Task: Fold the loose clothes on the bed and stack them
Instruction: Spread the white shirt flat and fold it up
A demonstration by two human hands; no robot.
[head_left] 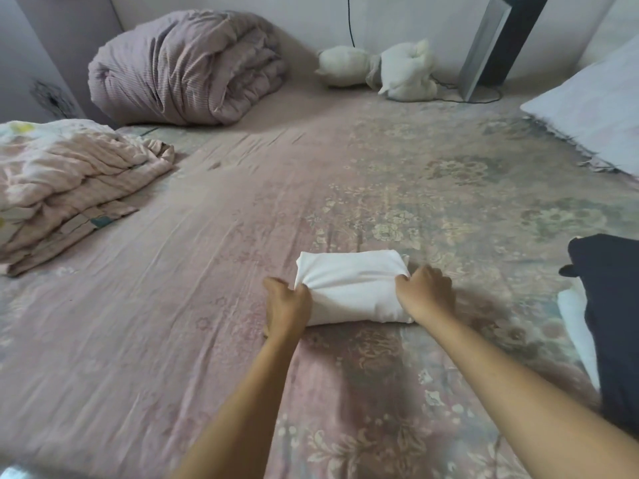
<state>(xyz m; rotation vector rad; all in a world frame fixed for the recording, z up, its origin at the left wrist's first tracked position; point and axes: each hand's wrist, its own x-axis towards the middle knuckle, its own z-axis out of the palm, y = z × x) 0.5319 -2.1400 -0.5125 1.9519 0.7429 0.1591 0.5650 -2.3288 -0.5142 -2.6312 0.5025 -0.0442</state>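
- We look down from head height onto a wide bed (207, 305) covered by a faded pink sheet with a pale floral pattern.
- A white garment (349, 288), folded into a small thick rectangle, lies on the bed just in front of us, near the middle of the view.
- Our left hand (287, 302) has its grip clenched on the left end of the white garment, fingers curled into the cloth and bunching it.
- Our right hand (427, 292) has its grip clenched on the right end of the same bundle, knuckles up, fingers tucked over the edge.
- Both bare forearms reach forward from the bottom of the view, and the bundle sits between the two hands.
- At the right edge, close to our right arm, a dark navy garment (608, 305) lies loose on top of a white garment (577, 326) of which only a strip shows.
- To the left, well apart from the hands, a pink quilt (69, 188) is folded in loose layers.
- At the far left of the bed a mauve duvet (186, 67) is rolled into a large bundle.
- Against the far wall lies a white soft toy (380, 67), and beside it a grey panel (491, 46) leans on the wall.
- A pale pillow (594, 108) rests at the far right.
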